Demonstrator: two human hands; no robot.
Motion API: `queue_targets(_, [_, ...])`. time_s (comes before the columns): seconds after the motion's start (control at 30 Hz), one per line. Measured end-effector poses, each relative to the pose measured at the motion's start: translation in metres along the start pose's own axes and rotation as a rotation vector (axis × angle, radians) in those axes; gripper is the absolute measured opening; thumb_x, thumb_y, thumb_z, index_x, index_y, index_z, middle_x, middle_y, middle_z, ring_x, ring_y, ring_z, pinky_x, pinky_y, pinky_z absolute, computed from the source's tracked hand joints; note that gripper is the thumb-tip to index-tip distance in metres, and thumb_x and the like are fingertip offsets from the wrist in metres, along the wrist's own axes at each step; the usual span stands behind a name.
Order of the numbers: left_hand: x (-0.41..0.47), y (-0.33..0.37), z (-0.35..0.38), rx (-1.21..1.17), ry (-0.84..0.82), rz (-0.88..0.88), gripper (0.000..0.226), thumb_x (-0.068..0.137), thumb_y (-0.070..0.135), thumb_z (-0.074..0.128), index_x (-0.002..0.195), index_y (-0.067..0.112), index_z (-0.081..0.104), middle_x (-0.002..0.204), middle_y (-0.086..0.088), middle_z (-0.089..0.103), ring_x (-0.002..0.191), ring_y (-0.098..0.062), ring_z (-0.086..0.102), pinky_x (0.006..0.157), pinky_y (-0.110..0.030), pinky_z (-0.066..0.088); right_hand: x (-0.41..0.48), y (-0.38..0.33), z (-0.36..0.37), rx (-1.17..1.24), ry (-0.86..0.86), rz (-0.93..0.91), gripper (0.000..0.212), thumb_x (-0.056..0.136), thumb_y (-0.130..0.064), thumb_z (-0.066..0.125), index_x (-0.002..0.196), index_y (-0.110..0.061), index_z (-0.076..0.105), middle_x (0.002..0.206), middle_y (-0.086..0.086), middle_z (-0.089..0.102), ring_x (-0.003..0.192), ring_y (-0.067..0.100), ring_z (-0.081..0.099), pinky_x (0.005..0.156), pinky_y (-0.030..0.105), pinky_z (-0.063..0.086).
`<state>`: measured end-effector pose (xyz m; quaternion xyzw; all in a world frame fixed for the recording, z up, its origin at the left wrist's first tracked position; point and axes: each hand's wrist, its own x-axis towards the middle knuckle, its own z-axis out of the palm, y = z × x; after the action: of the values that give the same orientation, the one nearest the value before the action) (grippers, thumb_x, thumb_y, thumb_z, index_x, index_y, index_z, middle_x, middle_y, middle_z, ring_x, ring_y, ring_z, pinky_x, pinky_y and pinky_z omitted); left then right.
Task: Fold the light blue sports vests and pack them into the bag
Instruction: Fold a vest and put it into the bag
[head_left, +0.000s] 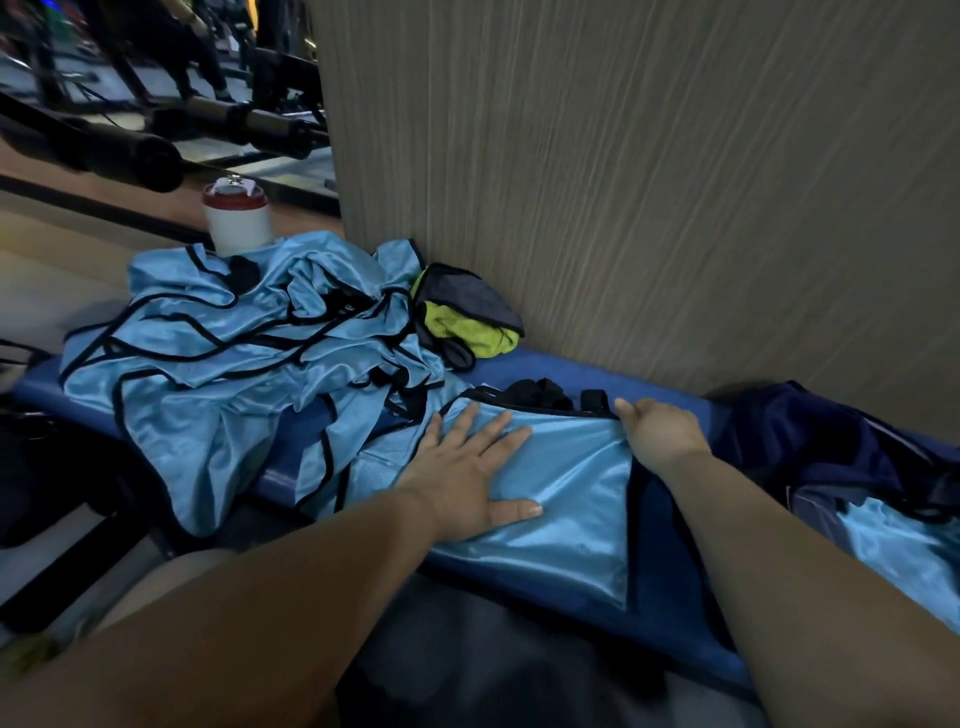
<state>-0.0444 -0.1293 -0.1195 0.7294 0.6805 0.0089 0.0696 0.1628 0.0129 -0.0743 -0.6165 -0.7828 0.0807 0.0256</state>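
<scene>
Both arms reached over the near edge of the blue bench (550, 371). My left hand (467, 467) lay flat with fingers spread, pressing on the light blue vest (566, 499) laid across the middle of the bench. My right hand (660, 428) sat at the far right corner of that vest, by its black trim. Its fingers were bent away from me, so I could not tell if they pinched the cloth or just touched it.

I judged the step was smoothing and folding this vest. To do it well, I would hold the left palm down so the shiny cloth did not slide, then bring the right corner over until the edges met.

Room was tight. The wall (675, 182) stood right along the far edge. The pile of vests (234, 353) covered the left end and spilled over the near edge, with a white cup (238, 218) behind it and a yellow-green cloth (467, 325) by the wall. The dark bag (831, 441) sat open at the right end, with a blue vest in the bag (893, 545). The best way there looked low and to the right
</scene>
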Motion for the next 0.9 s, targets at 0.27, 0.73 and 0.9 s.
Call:
queue_targets(0.27, [0.001,-0.001,0.001,-0.022,-0.005,-0.034,0.095,0.075,0.089,0.019,0.151,0.042,-0.012,0.160,0.013,-0.019,0.145,-0.022,-0.026,0.117,-0.056,-0.011,-0.006,-0.016,0.010,0.260,0.132,-0.004,0.051,0.100,-0.055,0.035,0.129,-0.014,0.044,0.138,0.013,0.043,0.131,0.031,0.031,0.104,0.044,0.028])
queue_targets(0.73, [0.003,0.005,-0.002,-0.017,-0.046,-0.110,0.111,0.057,0.094,-0.002,0.153,0.038,-0.009,0.160,0.009,-0.021,0.145,-0.023,-0.026,0.116,-0.056,-0.013,-0.068,-0.011,0.043,-0.139,-0.145,-0.373,0.100,0.072,-0.083,-0.002,0.157,-0.031,0.001,0.165,-0.007,-0.006,0.150,0.016,-0.015,0.121,0.047,-0.010])
queue_targets(0.9, [0.000,0.001,-0.010,-0.009,-0.114,-0.116,0.091,0.078,0.087,0.013,0.152,0.040,-0.010,0.159,0.013,-0.023,0.145,-0.022,-0.028,0.114,-0.057,-0.016,-0.081,0.000,0.033,-0.199,-0.124,-0.384,0.078,0.093,-0.072,0.022,0.157,-0.033,0.001,0.164,-0.008,-0.010,0.150,0.020,-0.017,0.121,0.046,-0.010])
